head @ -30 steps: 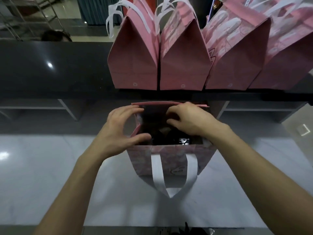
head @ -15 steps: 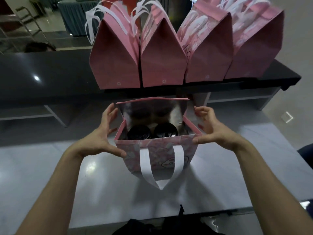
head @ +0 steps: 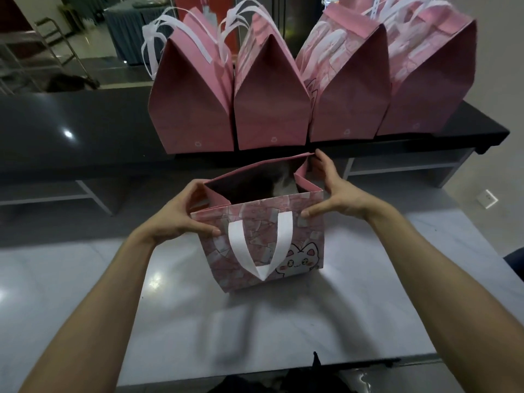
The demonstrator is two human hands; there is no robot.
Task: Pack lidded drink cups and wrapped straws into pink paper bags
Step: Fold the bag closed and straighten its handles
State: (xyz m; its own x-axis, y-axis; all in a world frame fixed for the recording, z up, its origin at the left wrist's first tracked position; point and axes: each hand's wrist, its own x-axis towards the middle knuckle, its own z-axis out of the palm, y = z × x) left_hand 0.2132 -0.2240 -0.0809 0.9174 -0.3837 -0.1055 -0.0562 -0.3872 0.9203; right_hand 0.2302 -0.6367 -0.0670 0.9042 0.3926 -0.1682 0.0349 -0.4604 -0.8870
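Note:
An open pink paper bag [head: 263,245] with a white handle and a cat drawing stands on the pale grey table [head: 283,321] in front of me. My left hand [head: 181,214] pinches the bag's left top edge, thumb on the front panel. My right hand [head: 331,191] grips the right top edge, fingers on the folded side gusset. The bag's inside is dark; the cups in it are hidden from this angle.
Several closed pink bags [head: 272,92] with white handles stand in a row on the dark counter [head: 71,131] behind. A lower shelf runs beneath the counter. The table's near edge [head: 255,373] lies close to my body.
My right hand came out of the bag and both hands took its top side edges. The view shifted, so the two black cup lids seen earlier are now hidden.

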